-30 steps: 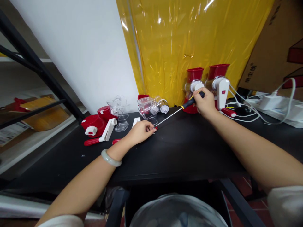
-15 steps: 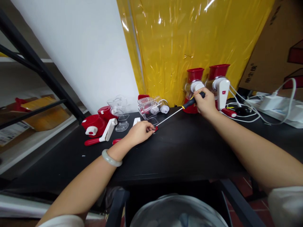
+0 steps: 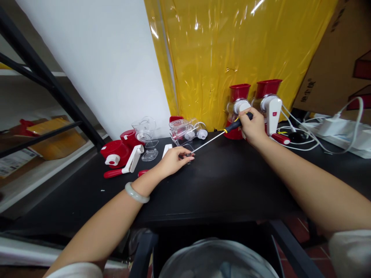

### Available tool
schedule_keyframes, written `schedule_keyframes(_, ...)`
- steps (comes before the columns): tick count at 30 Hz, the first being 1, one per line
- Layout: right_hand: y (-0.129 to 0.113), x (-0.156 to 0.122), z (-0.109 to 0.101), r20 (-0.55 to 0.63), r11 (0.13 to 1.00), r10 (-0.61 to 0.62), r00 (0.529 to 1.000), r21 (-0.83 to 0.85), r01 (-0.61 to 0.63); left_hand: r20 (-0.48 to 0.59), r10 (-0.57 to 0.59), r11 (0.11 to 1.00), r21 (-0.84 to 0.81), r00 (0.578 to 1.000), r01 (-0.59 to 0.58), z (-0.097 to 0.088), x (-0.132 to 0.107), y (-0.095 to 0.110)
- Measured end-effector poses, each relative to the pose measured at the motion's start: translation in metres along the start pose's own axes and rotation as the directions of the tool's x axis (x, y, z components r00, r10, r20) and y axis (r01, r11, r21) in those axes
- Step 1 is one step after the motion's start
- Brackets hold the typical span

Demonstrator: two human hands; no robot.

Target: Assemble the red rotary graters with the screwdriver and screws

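In the head view, our right hand (image 3: pixel 252 127) is closed around the black and yellow handle of a screwdriver (image 3: pixel 235 124), and its long metal shaft runs down and to the left over the black table (image 3: pixel 220 185). Our left hand (image 3: pixel 172 161), with a pale bracelet (image 3: pixel 136 193) on the wrist, lies on the table at the end of the shaft. Its thumb and forefinger are pinched together there and cover the tip, so we cannot see what is between them. Just behind the right hand stand two red grinders (image 3: pixel 268 96) with clear bodies, and the hand hides part of their lower halves. To the left of the left hand lie a red base with a white crank (image 3: pixel 117 154), a flat clear lid (image 3: pixel 150 155) and some clear plastic housings (image 3: pixel 181 129). White cables and a power strip (image 3: pixel 333 127) lie at the right edge. A yellow plastic sheet (image 3: pixel 237 46) hangs behind the table, beside a cardboard box (image 3: pixel 342 58).
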State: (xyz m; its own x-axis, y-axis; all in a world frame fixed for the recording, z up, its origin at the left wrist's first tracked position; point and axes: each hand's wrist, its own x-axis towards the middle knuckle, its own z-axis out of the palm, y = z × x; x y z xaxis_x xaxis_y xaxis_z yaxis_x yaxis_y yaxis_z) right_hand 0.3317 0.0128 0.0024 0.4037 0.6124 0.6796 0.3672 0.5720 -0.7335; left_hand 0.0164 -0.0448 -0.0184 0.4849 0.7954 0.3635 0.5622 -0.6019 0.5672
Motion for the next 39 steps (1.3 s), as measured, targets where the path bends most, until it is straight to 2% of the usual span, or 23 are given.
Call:
schedule_keyframes(7, 0.006, 0.002, -0.001, 0.001, 0.999, -0.035, 0.999, -0.017, 0.035, -0.03, 0.008, 0.999, 0.044, 1.0, -0.007, -0.001, 0.001, -0.007)
schedule_keyframes(16, 0.007, 0.002, -0.001, 0.0, 0.999, -0.026, 1.0, -0.026, 0.026, -0.014, 0.08, 0.951, 0.302, 0.997, -0.072, -0.01, -0.002, -0.001)
schedule_keyframes(32, 0.005, 0.004, -0.001, -0.027, 0.999, -0.026, 0.999, 0.018, 0.026, -0.026, 0.105, 0.966, 0.24, 0.994, -0.096, -0.009, -0.002, -0.003)
schedule_keyframes(39, 0.01, 0.004, 0.0, -0.025, 0.998, -0.048, 0.999, 0.038, 0.049, -0.04, 0.072, 0.967, 0.248, 0.997, -0.06, -0.009, -0.002, -0.002)
